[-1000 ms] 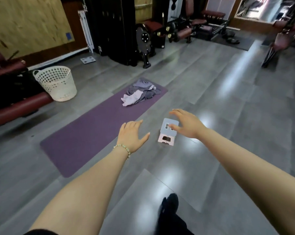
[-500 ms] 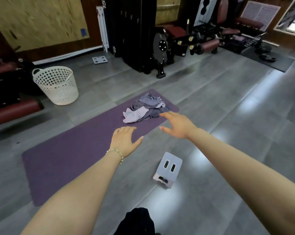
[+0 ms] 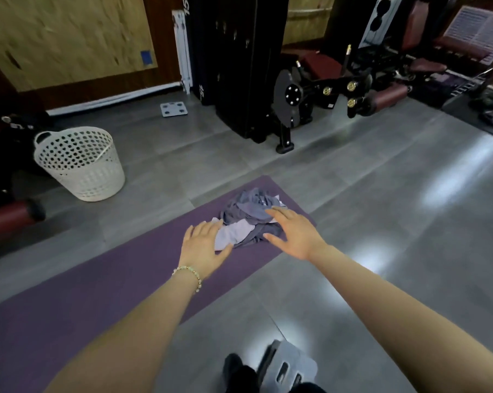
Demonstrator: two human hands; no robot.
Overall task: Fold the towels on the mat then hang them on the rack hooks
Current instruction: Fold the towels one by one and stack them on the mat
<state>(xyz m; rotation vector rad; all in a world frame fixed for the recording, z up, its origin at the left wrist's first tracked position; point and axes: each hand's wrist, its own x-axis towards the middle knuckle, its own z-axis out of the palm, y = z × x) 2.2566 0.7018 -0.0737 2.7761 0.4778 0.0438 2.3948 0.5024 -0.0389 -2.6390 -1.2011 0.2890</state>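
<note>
A crumpled pile of grey and pale lilac towels (image 3: 248, 219) lies at the far end of a purple mat (image 3: 98, 293) on the grey floor. My left hand (image 3: 202, 246), with a bead bracelet at the wrist, hovers over the pile's near-left edge with fingers spread. My right hand (image 3: 293, 232) reaches over the pile's right side, fingers straight and spread. Neither hand grips any cloth. No rack with hooks is in view.
A white perforated laundry basket (image 3: 81, 163) stands on the floor at the left. Black gym machines (image 3: 290, 100) and red padded benches line the back. A small grey step stool (image 3: 289, 367) sits by my feet at the bottom. A bathroom scale (image 3: 173, 109) lies near the wall.
I have walked forward past the stool. Both hands moved from short of the pile to right over it, and the towels now sit just under my fingers.
</note>
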